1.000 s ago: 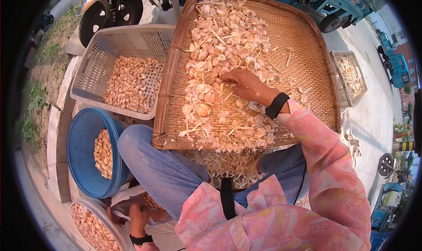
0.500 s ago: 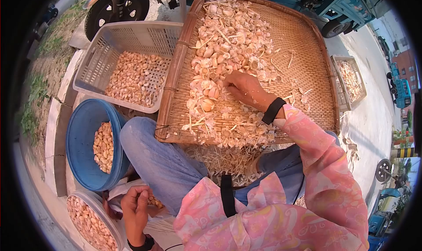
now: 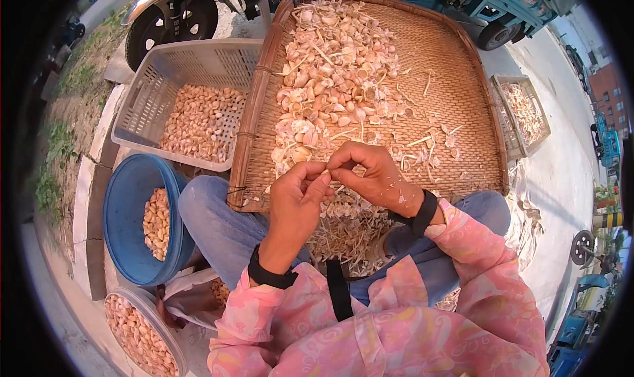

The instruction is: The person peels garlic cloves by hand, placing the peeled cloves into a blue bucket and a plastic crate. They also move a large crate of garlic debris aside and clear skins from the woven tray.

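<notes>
My left hand and my right hand meet at the near edge of the woven bamboo tray. Their thumbs and forefingers pinch a small pale garlic clove, mostly hidden by the fingertips. Beyond the hands, a heap of garlic cloves with loose skins and stalks covers the tray's left half. Dry garlic skins and stems lie on the ground below, between my knees.
On the left stand a white plastic crate, a blue bucket and a white tub, each with cloves inside. Beside the bucket is a pale bag. Another crate stands right of the tray; a vehicle wheel is behind.
My right hand has drawn back from the garlic heap toward me. My left hand has come up from beside the tub, and the two now meet at the fingertips around a clove.
</notes>
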Tool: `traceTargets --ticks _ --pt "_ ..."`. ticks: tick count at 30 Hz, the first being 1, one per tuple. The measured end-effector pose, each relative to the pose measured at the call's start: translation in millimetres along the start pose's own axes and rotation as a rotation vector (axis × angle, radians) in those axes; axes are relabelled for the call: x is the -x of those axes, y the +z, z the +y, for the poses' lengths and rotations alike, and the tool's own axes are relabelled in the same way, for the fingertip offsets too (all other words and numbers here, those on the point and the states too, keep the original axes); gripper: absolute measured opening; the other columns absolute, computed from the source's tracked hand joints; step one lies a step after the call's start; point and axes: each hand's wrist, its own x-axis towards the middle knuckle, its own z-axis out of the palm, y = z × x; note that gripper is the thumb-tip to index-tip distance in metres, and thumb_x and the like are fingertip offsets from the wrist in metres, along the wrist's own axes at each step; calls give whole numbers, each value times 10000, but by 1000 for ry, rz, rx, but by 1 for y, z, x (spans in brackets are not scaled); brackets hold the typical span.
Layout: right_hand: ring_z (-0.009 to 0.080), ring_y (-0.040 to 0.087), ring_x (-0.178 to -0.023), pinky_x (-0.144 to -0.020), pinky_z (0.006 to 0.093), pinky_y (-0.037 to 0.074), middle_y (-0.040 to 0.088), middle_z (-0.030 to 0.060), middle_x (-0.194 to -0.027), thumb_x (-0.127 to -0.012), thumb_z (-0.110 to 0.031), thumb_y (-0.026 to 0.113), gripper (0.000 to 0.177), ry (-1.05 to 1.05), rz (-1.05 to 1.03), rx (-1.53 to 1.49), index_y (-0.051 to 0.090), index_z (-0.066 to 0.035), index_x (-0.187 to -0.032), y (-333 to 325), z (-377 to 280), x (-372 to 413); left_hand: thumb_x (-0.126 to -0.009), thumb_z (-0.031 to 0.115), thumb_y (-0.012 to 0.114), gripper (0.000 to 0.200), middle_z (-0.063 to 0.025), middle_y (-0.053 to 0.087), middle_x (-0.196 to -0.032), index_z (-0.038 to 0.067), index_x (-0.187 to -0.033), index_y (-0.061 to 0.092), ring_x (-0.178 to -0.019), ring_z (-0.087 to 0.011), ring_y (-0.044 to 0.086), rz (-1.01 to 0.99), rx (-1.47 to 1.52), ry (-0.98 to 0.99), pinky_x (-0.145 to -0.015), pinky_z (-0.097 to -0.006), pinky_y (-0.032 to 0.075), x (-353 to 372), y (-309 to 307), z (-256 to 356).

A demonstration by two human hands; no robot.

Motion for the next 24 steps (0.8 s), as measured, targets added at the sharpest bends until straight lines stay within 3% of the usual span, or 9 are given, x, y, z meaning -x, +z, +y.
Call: traceTargets --ticks 3,5,8,10,12,13,18,21,24 --pt "215 591 -670 -575 292 458 568 104 -750 -724 23 582 109 -195 -24 287 544 -26 -813 4 -4 9 -809 16 582 147 -133 614 -805 -27 -949 576 -693 -211 623 -21 -348 90 -588 -300 481 10 -1 -3" --pt "241 581 -650 -566 309 449 563 107 -735 -724 6 577 102 -91 -42 369 530 -33 -805 6 -5 16 -770 1 597 130 -153 601 -778 -15 -898 584 -674 -281 606 -22 -647 285 -595 -337 468 16 0 -7" --pt "307 563 -625 -567 374 437 555 113 -679 -729 -39 568 93 194 -28 425 501 -45 -793 0 7 18 -821 25 588 85 -57 584 -713 -29 -887 595 -595 -116 551 -185 -619 433 -525 -268 432 29 -6 8" --pt "353 555 -614 -574 437 429 543 124 -628 -731 -71 577 108 205 -1 558 490 -56 -794 -20 16 18 -755 2 605 122 -148 581 -727 -16 -874 586 -630 -284 573 -81 -549 258 -572 -339 442 40 -35 32" --pt "341 564 -665 -599 435 435 553 122 -692 -741 -77 589 130 233 -58 690 508 -56 -841 -45 19 14 -811 21 579 140 -73 547 -656 -25 -942 593 -615 -94 513 334 -529 42 -554 -224 396 48 -89 46" --pt "335 569 -690 -611 435 437 558 121 -723 -747 -80 595 143 245 -85 759 517 -56 -864 -54 20 11 -821 47 565 138 -98 562 -649 -26 -933 600 -613 -161 546 520 -597 113 -582 -254 424 49 -121 42" --pt "302 559 -845 -672 380 455 530 109 -965 -747 -103 644 265 -43 -111 857 548 -56 -989 -56 52 -4 -822 116 570 232 -180 588 -950 -31 -1001 574 -817 -271 576 667 -1594 136 -694 -315 454 86 -261 -19" --pt "297 557 -821 -669 356 458 535 110 -941 -739 -106 656 286 -22 -116 807 554 -54 -1001 -48 67 -6 -860 163 558 287 -128 564 -995 -41 -1062 554 -852 -185 562 562 -759 141 -713 -275 455 60 -180 16" --pt "276 549 -793 -651 330 455 536 111 -909 -734 -102 659 275 -14 -131 609 563 -44 -985 -43 64 -8 -868 140 574 285 -54 560 -932 -29 -1097 553 -806 -100 533 133 -482 150 -693 -234 452 28 -86 29"
